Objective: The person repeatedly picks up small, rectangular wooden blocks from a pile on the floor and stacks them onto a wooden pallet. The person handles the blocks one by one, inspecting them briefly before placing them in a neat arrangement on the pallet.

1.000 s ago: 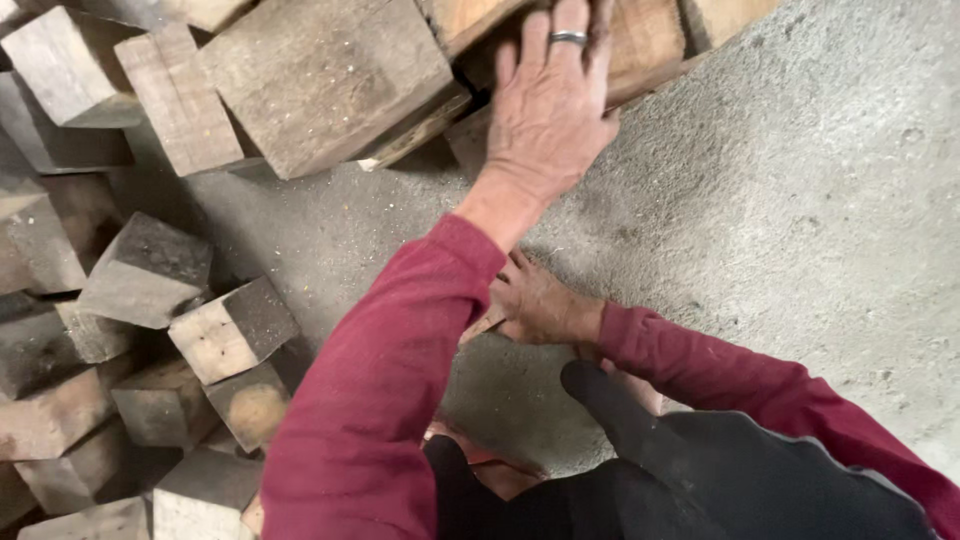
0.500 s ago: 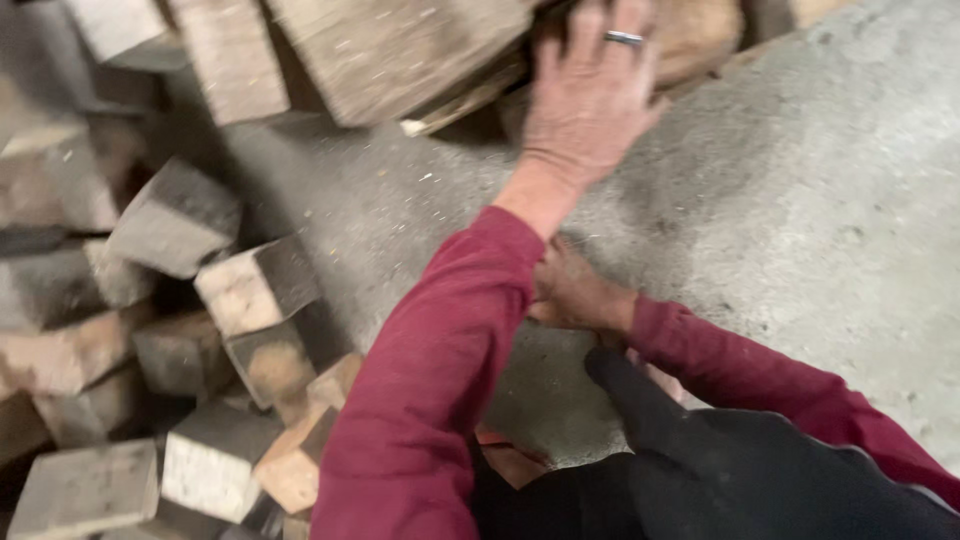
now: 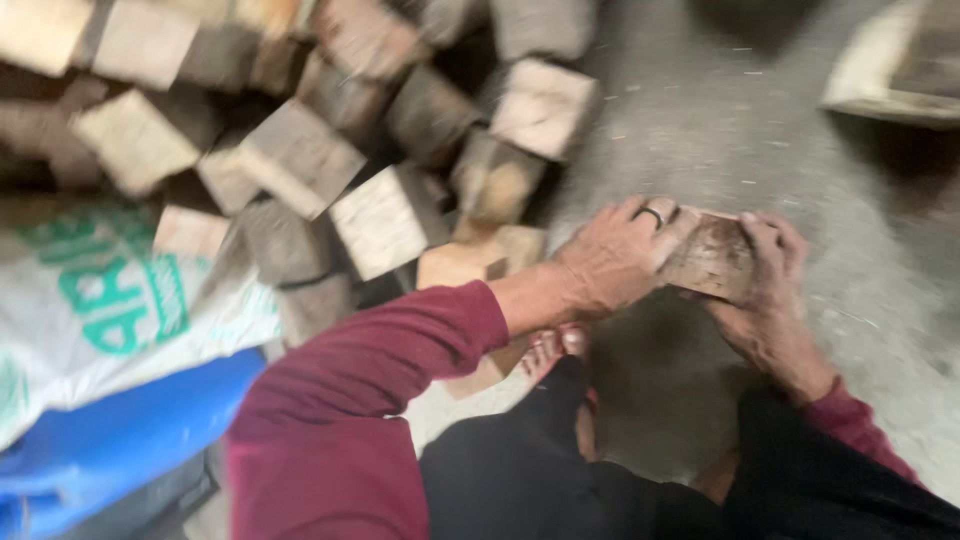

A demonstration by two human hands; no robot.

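Over on the left a white printed sack (image 3: 120,300) is lying on something blue (image 3: 110,440), with a jumbled pile of wooden blocks (image 3: 330,150) behind it. The left hand (image 3: 610,262) is curling its fingers tight over the near edge of a flat brown wooden piece (image 3: 712,258), held just above the concrete floor (image 3: 720,130). The right hand (image 3: 765,300) is clamping the other edge. I'd say keeping both grips level is what's stopping it tipping.
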